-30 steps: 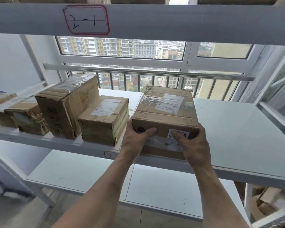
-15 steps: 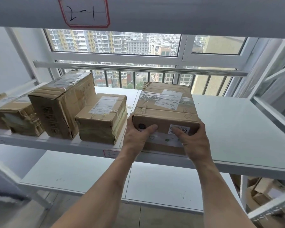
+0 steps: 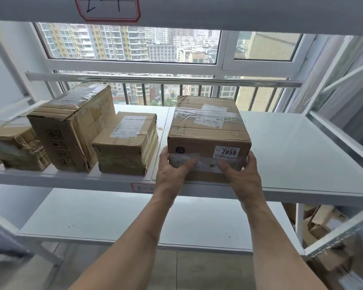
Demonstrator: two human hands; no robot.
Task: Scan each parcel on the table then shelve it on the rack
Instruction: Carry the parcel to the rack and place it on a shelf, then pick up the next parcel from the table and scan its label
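Observation:
A brown cardboard parcel (image 3: 208,130) with a shipping label on top and a white sticker reading 2859 on its front rests on the white rack shelf (image 3: 291,155). My left hand (image 3: 172,174) grips its lower left front corner. My right hand (image 3: 239,174) grips its lower right front corner. Thumbs of both hands press against the taped front face. The parcel's front edge sits at the shelf's front lip.
Three other taped parcels stand to the left on the same shelf: a small one (image 3: 126,141), a tall one (image 3: 71,126) and a crumpled one (image 3: 15,147). A lower shelf (image 3: 113,218) lies beneath. Loose cardboard boxes (image 3: 323,225) sit at the lower right. Window bars run behind.
The parcel has slid a little further back onto the shelf. Both hands have shifted lower on its front face, so the 2859 sticker is now uncovered.

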